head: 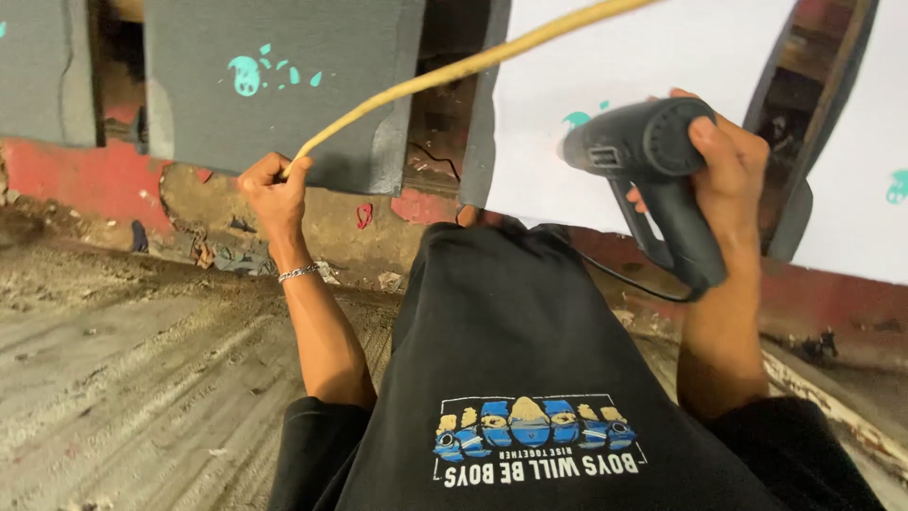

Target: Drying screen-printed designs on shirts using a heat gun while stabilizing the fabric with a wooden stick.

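the left hand (274, 189) pinches a pale cane strip (454, 68) running toward 2 o'clock while the right hand (728, 161) clasps a dark heat gun (653, 161), whose nozzle, aimed toward 9 o'clock, could scorch the strip or fingers.

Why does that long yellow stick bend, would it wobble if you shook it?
Probably yes. The yellow stick is long and thin and already curves from the left hand, so it looks springy rather than stiff. It seems light too: one hand holds it by its end.
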